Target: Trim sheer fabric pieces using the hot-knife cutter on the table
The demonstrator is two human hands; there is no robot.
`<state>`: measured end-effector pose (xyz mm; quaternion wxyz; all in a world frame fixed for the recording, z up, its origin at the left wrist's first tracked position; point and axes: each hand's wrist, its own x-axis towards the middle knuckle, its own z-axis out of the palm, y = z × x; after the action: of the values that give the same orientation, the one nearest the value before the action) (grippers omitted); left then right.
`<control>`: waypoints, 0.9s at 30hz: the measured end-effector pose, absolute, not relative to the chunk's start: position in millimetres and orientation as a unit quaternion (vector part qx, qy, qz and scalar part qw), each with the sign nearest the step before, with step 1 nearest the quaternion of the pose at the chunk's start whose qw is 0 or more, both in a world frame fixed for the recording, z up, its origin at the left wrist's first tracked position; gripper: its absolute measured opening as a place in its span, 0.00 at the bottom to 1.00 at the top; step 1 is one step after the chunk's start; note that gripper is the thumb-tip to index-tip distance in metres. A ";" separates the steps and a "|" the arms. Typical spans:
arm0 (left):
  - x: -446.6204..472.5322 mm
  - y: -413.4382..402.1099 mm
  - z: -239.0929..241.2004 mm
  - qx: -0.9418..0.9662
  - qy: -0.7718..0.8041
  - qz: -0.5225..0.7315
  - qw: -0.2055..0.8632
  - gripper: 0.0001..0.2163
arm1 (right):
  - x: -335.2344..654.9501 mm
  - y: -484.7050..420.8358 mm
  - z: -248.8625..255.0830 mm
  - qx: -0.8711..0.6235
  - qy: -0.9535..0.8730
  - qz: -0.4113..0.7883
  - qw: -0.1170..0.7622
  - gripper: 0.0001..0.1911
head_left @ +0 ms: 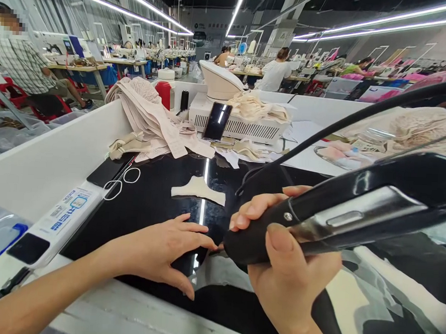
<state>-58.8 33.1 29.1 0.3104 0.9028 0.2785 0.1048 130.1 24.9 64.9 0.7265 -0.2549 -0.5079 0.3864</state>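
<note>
My right hand (292, 275) is wrapped round a black corded handheld power tool (363, 194) with a silvery side panel; I cannot make out its exact kind. Its narrow tip points left and down at the glossy black work surface (146, 213). My left hand (166, 249) lies open with fingers spread, the index fingertip close to that tip. Beneath the tool is a greyish see-through sheet (221, 274), partly hidden by both hands. Beyond my left fingers lies a cream, curved fabric piece (198, 189). Another pale piece (346, 303) sits right of my right wrist.
Stacked beige fabric strips (154, 113) and a phone (217, 121) leaning on a white vented box (243, 123) stand at the back. A labelled white device (61, 218) and white elastic loops (113, 188) lie left. A black cable (322, 130) crosses the right. Co-workers sit farther off.
</note>
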 end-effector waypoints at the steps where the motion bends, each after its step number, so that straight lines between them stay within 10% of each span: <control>1: -58.2 33.2 29.0 0.902 0.278 0.110 0.312 0.32 | 130.6 24.6 64.3 -0.255 -0.510 0.385 0.725 0.18; 27: -51.9 31.8 24.6 0.908 0.269 0.146 0.286 0.33 | 119.8 6.6 75.0 -0.280 -0.494 0.408 0.715 0.18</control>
<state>-51.9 31.8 24.6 0.2856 0.9082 0.2687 0.1462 119.8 6.6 75.0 0.7145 -0.2804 -0.4943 0.4080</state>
